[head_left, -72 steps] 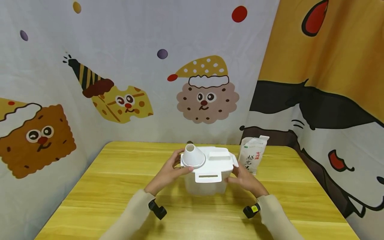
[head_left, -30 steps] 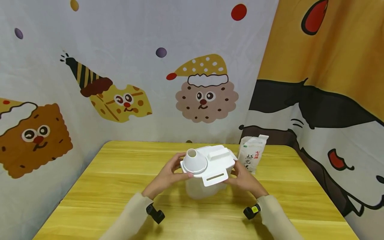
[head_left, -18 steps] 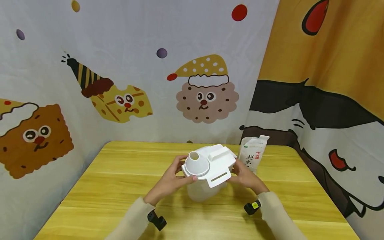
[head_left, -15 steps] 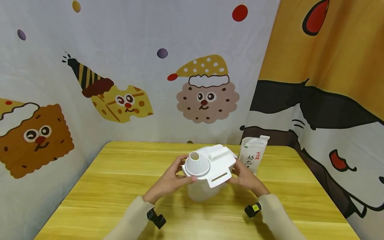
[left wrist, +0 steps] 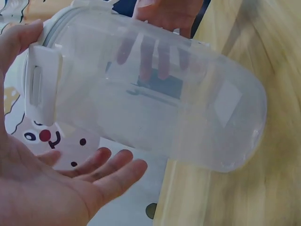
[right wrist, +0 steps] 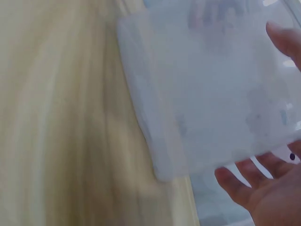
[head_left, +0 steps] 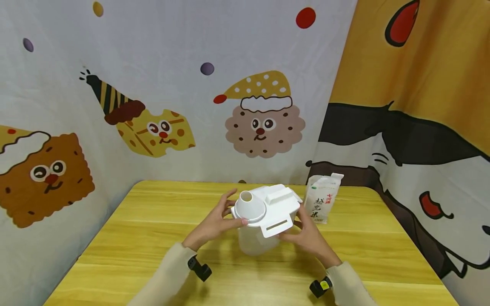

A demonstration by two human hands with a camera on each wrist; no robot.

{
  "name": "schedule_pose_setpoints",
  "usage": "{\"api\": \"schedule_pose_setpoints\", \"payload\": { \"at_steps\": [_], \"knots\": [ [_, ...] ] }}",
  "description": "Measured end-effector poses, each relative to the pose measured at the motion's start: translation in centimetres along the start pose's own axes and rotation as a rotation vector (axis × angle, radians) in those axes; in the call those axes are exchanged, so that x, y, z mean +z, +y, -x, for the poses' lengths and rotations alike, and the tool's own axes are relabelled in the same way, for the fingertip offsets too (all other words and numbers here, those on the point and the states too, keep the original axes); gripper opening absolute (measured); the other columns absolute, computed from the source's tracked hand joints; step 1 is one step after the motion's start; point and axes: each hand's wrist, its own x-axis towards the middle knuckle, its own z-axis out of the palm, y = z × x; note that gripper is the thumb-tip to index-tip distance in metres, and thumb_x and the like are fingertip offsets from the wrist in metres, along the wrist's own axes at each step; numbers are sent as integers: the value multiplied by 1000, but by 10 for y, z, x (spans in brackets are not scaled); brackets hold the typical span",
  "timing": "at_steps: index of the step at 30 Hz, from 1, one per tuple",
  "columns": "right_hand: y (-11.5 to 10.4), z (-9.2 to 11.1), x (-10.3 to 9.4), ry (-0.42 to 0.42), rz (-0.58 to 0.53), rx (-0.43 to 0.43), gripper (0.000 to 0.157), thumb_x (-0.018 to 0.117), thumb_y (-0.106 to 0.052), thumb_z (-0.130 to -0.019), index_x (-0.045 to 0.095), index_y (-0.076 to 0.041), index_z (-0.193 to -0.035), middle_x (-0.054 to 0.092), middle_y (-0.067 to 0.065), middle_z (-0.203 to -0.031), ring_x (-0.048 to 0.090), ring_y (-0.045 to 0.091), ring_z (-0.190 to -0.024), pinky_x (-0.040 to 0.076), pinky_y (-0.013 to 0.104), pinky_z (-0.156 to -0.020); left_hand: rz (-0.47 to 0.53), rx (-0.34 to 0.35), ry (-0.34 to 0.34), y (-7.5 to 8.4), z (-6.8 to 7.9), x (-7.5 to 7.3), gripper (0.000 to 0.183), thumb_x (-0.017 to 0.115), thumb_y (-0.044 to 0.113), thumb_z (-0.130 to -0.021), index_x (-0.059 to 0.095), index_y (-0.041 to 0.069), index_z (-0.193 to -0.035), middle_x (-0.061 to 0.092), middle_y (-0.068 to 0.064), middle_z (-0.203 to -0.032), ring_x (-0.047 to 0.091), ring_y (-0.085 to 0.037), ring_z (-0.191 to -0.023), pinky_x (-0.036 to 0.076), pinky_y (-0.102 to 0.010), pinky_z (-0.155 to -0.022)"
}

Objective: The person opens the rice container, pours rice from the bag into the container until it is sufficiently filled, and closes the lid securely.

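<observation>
A translucent plastic storage container [head_left: 252, 244] stands upright on the table, turned slightly askew. Its white lid [head_left: 273, 216] carries a cone-shaped cap [head_left: 249, 209] on the left, and a slotted latch flap [head_left: 276, 228] sticks out at the front. My left hand [head_left: 214, 223] has its thumb at the lid's rim; in the left wrist view its other fingers [left wrist: 122, 176] extend loosely, apart from the wall. My right hand [head_left: 308, 238] straddles the right side, thumb below the flap. In the right wrist view its spread fingers [right wrist: 235, 186] lie right along the container's edge.
A white rice bag [head_left: 323, 199] with red and black lettering stands behind my right hand. The wooden table [head_left: 153, 212] reaches back to a cartoon-printed curtain [head_left: 172, 63]. Each wrist wears a small black camera [head_left: 200, 268].
The container has turned, its front flap swinging to the right. Just now my left fingers have come away from its side, and my right hand has shifted down and toward me.
</observation>
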Motion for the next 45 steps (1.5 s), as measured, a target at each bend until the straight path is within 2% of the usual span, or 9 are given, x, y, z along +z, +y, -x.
{"api": "schedule_pose_setpoints", "payload": {
  "at_steps": [8, 16, 22, 25, 28, 31, 35, 40, 45],
  "knots": [
    [0, 1, 10, 64, 21, 21, 93, 92, -18, -76, 40, -25, -152, 48, 2, -151, 46, 14, -133, 49, 52, -105, 0, 81, -85, 1, -4, -4, 77, 77, 25, -93, 34, 35, -157, 54, -9, -146, 54, -27, -126, 52, -38, -100],
    [1, -6, 2, -14, 40, 42, 97, 91, -18, -78, 33, -21, -156, 41, 12, -159, 41, 39, -144, 45, 62, -111, 16, 76, -41, 2, 0, 4, 76, 79, 22, -92, 36, 31, -155, 58, -12, -138, 57, -26, -124, 54, -37, -98],
    [8, -16, -9, -118, 7, 8, 97, 88, -14, -80, 30, -13, -159, 37, 20, -162, 35, 46, -147, 37, 67, -115, -57, 26, 53, 8, 9, 18, 80, 81, 32, -89, 33, 34, -154, 60, -8, -132, 58, -23, -119, 51, -36, -94],
    [12, -21, -15, -176, -16, -36, 99, 86, -11, -82, 27, -11, -161, 35, 21, -163, 35, 42, -148, 39, 63, -116, -75, -3, 102, 12, 12, 27, 83, 83, 36, -87, 33, 34, -153, 61, -7, -129, 58, -22, -118, 51, -35, -93],
    [15, -26, -19, -220, -31, -54, 99, 84, -9, -83, 24, -12, -162, 34, 21, -164, 40, 25, -147, 43, 43, -116, -76, -15, 137, 14, 13, 34, 86, 84, 36, -86, 32, 33, -154, 61, -7, -131, 58, -21, -119, 51, -34, -92],
    [17, -27, -21, -248, -48, -59, 99, 83, -10, -84, 22, -11, -163, 32, 23, -164, 41, 3, -142, 41, 23, -112, -88, -7, 145, 15, 14, 36, 87, 84, 37, -86, 31, 30, -154, 60, -8, -132, 58, -21, -120, 51, -33, -91],
    [17, -25, -20, -243, -64, -60, 103, 84, -11, -84, 20, -16, -164, 28, 20, -167, 37, -8, -140, 36, 15, -111, -134, -9, 131, 17, 15, 33, 89, 84, 40, -85, 31, 31, -155, 58, -7, -138, 58, -24, -125, 54, -39, -94],
    [14, -22, -14, -168, -42, -41, 108, 90, -12, -78, 24, -26, -163, 32, 10, -167, 38, 11, -147, 35, 22, -116, -217, 20, 125, 21, 18, 23, 90, 86, 43, -82, 34, 31, -156, 50, -2, -151, 53, -28, -134, 50, -55, -107],
    [12, -18, -6, -97, -26, -34, 114, 94, -9, -71, 25, -23, -161, 38, 11, -162, 41, 26, -146, 37, 52, -119, -349, 89, 140, 27, 23, 14, 96, 88, 48, -78, 34, 31, -156, 43, 1, -157, 46, -25, -142, 45, -56, -113]
  ]
}}
